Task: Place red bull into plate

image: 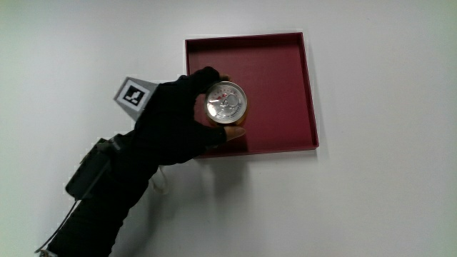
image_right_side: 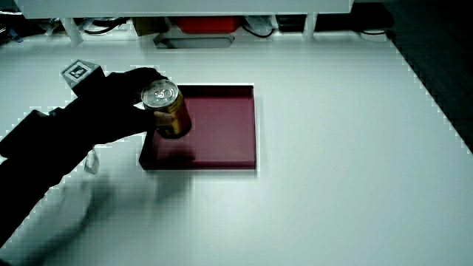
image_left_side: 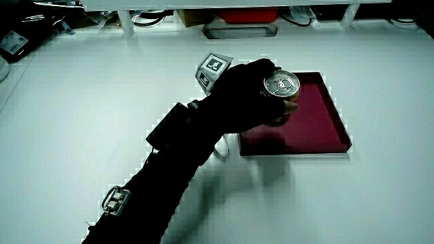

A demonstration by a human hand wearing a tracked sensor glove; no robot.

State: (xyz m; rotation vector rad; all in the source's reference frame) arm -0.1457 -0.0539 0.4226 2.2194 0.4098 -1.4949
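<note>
A square dark red plate (image: 285, 68) with a low rim lies on the white table, seen also in both side views (image_left_side: 319, 122) (image_right_side: 225, 125). An upright gold can with a silver lid, the red bull (image: 226, 102), is held over the part of the plate nearest the person. The gloved hand (image: 187, 118) is shut on the can, fingers wrapped round its side. In both side views the can (image_left_side: 281, 86) (image_right_side: 164, 103) appears upright in the hand (image_left_side: 247, 95) (image_right_side: 118, 103); whether it touches the plate is unclear.
A small patterned cube (image: 134, 93) sits on the back of the hand. The forearm (image: 100, 200) reaches in from the person's edge of the table. A low partition with shelves and cables (image_left_side: 237, 17) stands where the table ends.
</note>
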